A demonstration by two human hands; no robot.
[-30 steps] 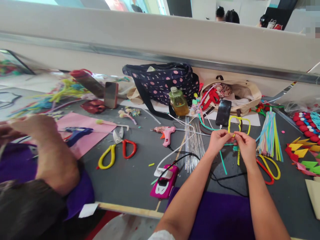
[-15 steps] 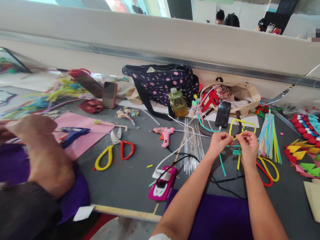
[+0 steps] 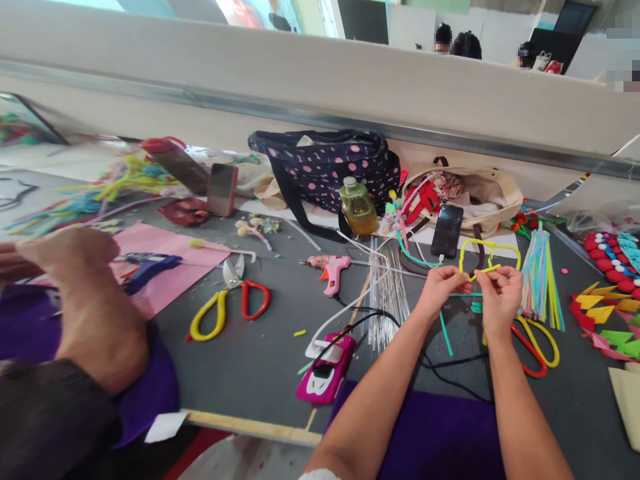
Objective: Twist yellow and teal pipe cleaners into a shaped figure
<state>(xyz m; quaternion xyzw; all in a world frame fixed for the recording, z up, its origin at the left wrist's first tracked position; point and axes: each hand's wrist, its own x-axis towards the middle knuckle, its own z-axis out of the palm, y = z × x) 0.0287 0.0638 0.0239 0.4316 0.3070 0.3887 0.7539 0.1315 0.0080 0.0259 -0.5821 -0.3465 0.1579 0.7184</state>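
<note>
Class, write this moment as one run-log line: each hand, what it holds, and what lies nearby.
left hand: pinching yellow pipe cleaner | right hand: pinching same | nearby: scissors beside right wrist, phone, pink glue gun

The pipe cleaner [image 3: 490,248] pinched between the left grip [image 3: 441,290] and the right grip [image 3: 500,300] is bright yellow. Just below the grips, scissors [image 3: 537,340] have one red and one yellow handle. Right of them, a bundle of sticks [image 3: 540,280] mixes pale blue, pink and yellow. Beyond the grips lie a black phone [image 3: 447,230] and a beige bag [image 3: 500,193]. Further left are a navy bag with pink dots [image 3: 330,163] and a pink glue gun [image 3: 333,270]. The desk [image 3: 260,353] is dark grey and the felt [image 3: 440,433] nearest the person is purple.
</note>
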